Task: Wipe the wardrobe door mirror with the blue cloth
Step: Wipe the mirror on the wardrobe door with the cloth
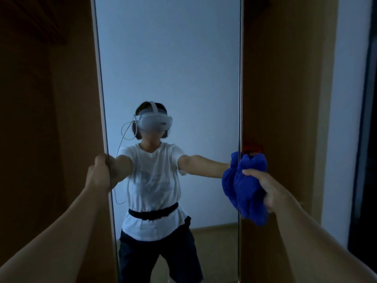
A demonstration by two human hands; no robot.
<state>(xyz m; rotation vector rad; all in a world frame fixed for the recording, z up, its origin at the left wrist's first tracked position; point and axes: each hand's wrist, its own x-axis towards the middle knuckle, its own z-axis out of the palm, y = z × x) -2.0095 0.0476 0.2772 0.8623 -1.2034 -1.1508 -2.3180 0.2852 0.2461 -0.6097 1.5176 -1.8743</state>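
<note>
The left hand (pixel 99 172) reaches forward and curls its fingers around the pale left edge of the wardrobe door mirror (pixel 169 68), gripping it. The right hand (pixel 265 186) clutches a bunched blue cloth (pixel 247 188), thumb on top, pressing it against the mirror's right edge about level with the left hand. The cloth's folds hang below the hand and overlap the narrow frame there. The tall mirror stands between brown wooden wardrobe panels (pixel 285 88). In the glass, a person in a white T-shirt, dark shorts and a white headset stands with both arms spread, before a pale wall. The room is dim.
</note>
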